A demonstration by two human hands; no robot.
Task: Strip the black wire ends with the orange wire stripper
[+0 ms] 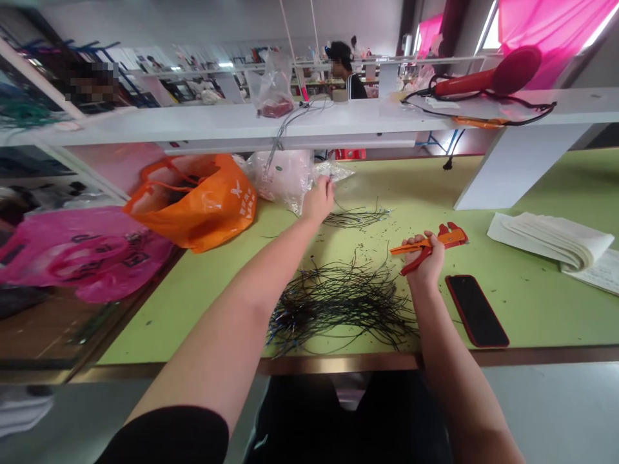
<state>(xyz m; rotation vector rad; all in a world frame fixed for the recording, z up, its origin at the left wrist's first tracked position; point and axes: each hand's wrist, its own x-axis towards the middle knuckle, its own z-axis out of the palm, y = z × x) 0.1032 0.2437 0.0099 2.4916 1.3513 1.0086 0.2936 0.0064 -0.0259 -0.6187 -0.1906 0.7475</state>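
Note:
My left hand [319,198] reaches over the green table to a small clear plastic bag [338,170], its fingers pinched together; whatever is between them is too small to name. In my right hand [428,261] is an orange and red wire stripper [452,237], its handles wrapped by my fingers. Between my forearms lies a large tangled pile of thin black wires [343,299]. Beyond it, just right of my left hand, rests a smaller bunch of wires [360,217].
A phone [478,310] and folded papers [556,238] lie on the right. An orange bag [207,200] and pink bag [97,248] are left. A white shelf [193,125] crosses behind, bearing a red tool [469,84]. A person [355,84] is beyond.

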